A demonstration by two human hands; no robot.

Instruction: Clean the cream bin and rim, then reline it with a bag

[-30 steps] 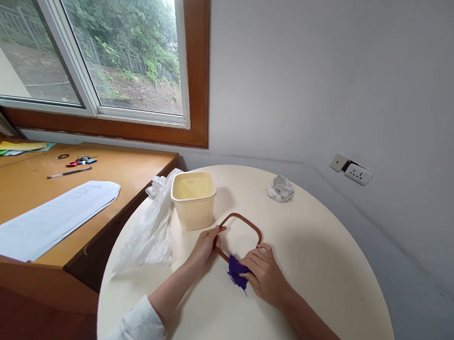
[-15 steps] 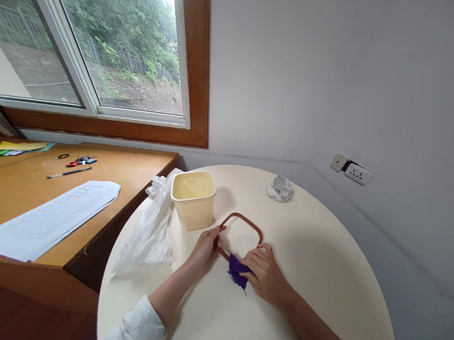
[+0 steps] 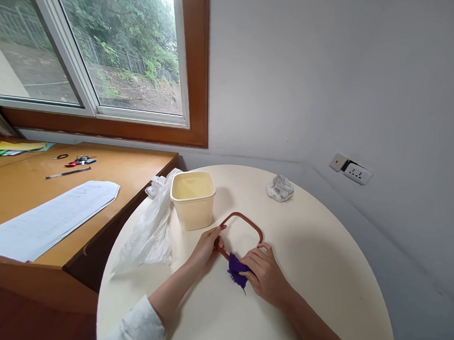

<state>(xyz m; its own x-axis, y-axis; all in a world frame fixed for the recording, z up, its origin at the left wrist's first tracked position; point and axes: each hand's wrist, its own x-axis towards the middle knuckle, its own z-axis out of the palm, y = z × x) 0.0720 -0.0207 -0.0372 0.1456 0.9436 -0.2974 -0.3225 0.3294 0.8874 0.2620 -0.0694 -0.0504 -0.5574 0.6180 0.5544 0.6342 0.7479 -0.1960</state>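
A thin brown ring frame (image 3: 249,220), square with rounded corners, is held just over the round table. My left hand (image 3: 207,244) is closed round its left side, the thumb lying along the edge. My right hand (image 3: 265,272) grips a frayed purple cloth (image 3: 236,271) against the near side of the frame, and its fingertips touch the right side too. Part of the cloth is hidden under those fingers. Beyond my left hand stands a cream plastic bin (image 3: 193,211), upright and open at the top.
A crumpled clear plastic bag (image 3: 151,237) lies left of the bin. Crumpled grey-white paper or plastic (image 3: 280,188) sits at the back right of the white table (image 3: 319,299). On the wooden desk (image 3: 142,165) are paper sheets (image 3: 54,221), a pen (image 3: 68,172) and keys (image 3: 82,160).
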